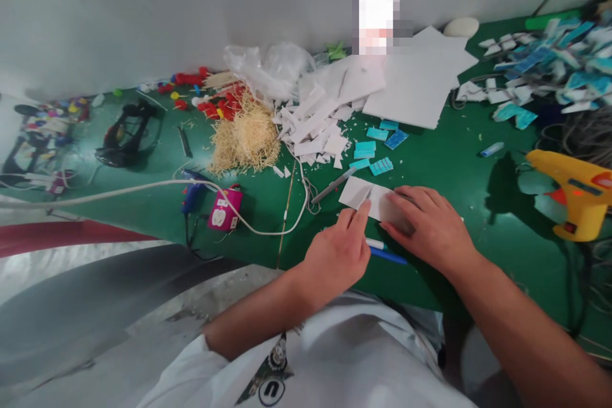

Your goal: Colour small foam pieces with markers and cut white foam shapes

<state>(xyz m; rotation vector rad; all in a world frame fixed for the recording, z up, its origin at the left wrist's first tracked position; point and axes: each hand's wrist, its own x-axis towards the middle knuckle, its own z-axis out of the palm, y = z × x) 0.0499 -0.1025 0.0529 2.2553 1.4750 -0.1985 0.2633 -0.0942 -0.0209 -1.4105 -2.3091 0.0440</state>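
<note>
A small white card (356,194) lies on the green table in front of me, with a grey sliver or fold across its middle. My left hand (338,247) has its fingertips at that mark; the other fingers are curled and the thumb is hidden, so whatever it pinches does not show. Over the card's right end, my right hand (428,223) grips it, thumb at the near edge and fingers across the top. A slim grey pen-like tool (335,185) rests just beyond the card. Beneath my hands lie a blue pen (389,255) and a white marker (376,243).
Blue pieces (365,148) and white scraps (313,127) lie beyond, beside wood shavings (248,134) and large white sheets (415,83). A yellow glue gun (578,194) is at right. A white cable (268,233) runs from the left past a purple power socket (225,208).
</note>
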